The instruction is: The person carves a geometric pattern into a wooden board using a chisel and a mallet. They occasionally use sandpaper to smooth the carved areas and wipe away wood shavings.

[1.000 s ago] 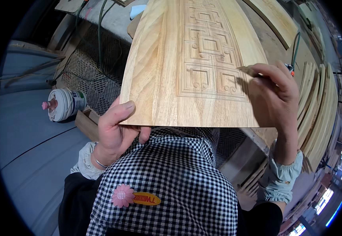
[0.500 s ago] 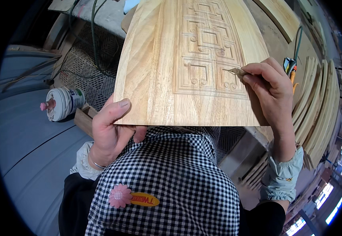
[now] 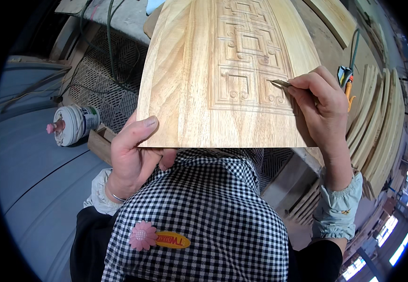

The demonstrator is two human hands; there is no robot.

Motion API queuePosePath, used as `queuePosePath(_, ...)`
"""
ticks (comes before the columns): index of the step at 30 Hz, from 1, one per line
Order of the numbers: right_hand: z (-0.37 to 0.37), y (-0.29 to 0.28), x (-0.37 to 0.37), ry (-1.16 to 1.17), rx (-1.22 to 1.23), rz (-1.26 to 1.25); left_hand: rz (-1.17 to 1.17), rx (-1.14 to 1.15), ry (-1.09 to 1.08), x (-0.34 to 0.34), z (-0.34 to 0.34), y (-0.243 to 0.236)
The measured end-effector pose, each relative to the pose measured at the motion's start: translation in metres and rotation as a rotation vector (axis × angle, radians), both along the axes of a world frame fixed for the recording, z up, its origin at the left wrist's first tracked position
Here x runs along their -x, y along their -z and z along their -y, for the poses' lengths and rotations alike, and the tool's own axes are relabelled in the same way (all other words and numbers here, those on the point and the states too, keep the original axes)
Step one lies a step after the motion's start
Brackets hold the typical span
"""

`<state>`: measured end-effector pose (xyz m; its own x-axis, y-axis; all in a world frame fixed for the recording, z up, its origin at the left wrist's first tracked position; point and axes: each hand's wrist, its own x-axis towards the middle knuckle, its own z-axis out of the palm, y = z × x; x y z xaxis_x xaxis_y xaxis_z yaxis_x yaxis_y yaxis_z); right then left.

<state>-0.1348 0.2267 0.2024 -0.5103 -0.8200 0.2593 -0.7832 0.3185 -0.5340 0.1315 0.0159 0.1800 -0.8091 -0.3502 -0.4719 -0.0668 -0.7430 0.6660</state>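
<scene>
A pale wooden panel [image 3: 180, 94] with a relief of squared scrolls and curls [image 3: 250, 44] lies in front of me, its near edge above my checked apron. My left hand [image 3: 131, 143] grips its near left corner, thumb on the top face and fingers curled underneath. Between the thumb and fingers of my right hand [image 3: 323, 101] is a small pointed blade [image 3: 281, 83]. Its tip meets or hovers just over the carved square at the near right of the relief; I cannot tell which. Part of the blade is hidden by my fingers.
Long thin wood strips [image 3: 377, 131] are stacked at the right, near an orange-handled tool [image 3: 348, 89]. Another carved board [image 3: 333, 19] lies at the far right. A white bucket [image 3: 74, 124] stands at the left by a wooden box [image 3: 101, 145]. Green cables [image 3: 111, 47] hang at the far left.
The panel's near edge has shifted slightly away from me. The blade's tip has moved a little left and farther up within the carved square. My left hand keeps its grip.
</scene>
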Motion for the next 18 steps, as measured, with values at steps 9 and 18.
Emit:
queuePosePath(9, 0.01, 0.003, 0.011, 0.018, -0.102, 0.333, -0.029, 0.038, -0.089, 0.006, -0.008, -0.005)
queuePosePath(18, -0.006, 0.036, 0.003, 0.029, 0.038, 0.46, 0.035, 0.096, 0.044, -0.003, 0.001, 0.001)
